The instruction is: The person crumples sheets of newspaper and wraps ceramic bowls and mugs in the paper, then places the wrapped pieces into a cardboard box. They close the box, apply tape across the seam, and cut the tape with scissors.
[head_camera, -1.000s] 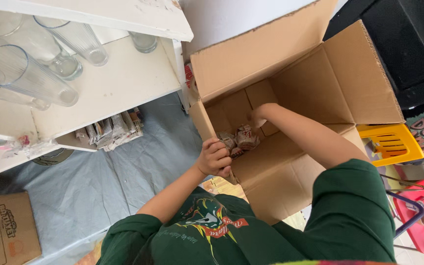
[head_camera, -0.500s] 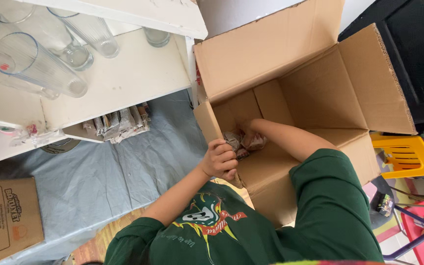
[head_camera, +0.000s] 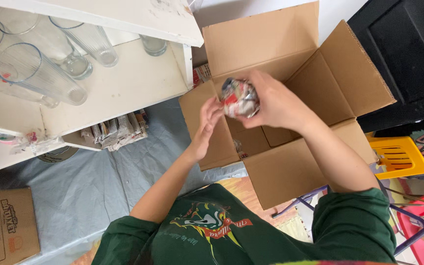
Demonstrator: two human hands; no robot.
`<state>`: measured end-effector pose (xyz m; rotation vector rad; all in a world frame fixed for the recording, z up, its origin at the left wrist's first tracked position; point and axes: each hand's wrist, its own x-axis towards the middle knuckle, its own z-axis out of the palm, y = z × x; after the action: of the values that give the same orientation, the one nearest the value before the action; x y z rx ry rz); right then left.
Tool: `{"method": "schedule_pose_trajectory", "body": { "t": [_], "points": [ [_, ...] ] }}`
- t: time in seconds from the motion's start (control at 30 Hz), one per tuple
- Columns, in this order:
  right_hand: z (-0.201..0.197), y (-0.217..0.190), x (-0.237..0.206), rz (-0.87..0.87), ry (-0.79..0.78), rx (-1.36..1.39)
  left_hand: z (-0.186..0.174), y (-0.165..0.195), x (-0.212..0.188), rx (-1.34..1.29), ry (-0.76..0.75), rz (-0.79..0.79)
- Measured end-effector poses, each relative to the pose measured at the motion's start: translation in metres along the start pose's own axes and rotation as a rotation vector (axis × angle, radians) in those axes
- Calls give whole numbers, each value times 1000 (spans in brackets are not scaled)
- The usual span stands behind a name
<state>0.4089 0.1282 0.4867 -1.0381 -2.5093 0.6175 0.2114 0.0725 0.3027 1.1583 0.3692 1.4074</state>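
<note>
Head view.

- Right hand (head_camera: 276, 105): raised above the open cardboard box (head_camera: 290, 162), grip closed round a newspaper-wrapped bundle (head_camera: 239, 97), fingers curled over its far side.
- Newspaper-wrapped bundle: roundish, crumpled printed paper in grey, red and white; held over the box's mouth, clear of the walls.
- Left hand (head_camera: 205, 128): grip spread, fingers loosely extended, fingertips just beside the bundle's left side; contact cannot be told. It hangs in front of the box's left flap.
- Cardboard box: brown, all flaps open, standing on a grey floor sheet (head_camera: 104, 181); more wrapped paper (head_camera: 238, 147) shows deep inside.
- White shelf (head_camera: 123, 83): left of the box, carrying tall clear glasses (head_camera: 40, 73) lying tilted and one short glass (head_camera: 153, 45).
- Folded newspapers (head_camera: 116, 131): under the shelf's edge.
- Small brown carton (head_camera: 6, 225): lower left.
- Yellow plastic stool (head_camera: 401, 157): right of the box.
</note>
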Motion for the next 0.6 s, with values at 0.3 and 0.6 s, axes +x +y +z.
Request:
{"method": "schedule_pose_trajectory", "body": {
  "t": [0.3,0.6],
  "points": [
    [24,-22,5,-408,-93,185,-55,12,-54,-50,419,-211],
    [146,218,15,777,-1060,-9,-131,0,-189,407,764,-108]
  ]
}}
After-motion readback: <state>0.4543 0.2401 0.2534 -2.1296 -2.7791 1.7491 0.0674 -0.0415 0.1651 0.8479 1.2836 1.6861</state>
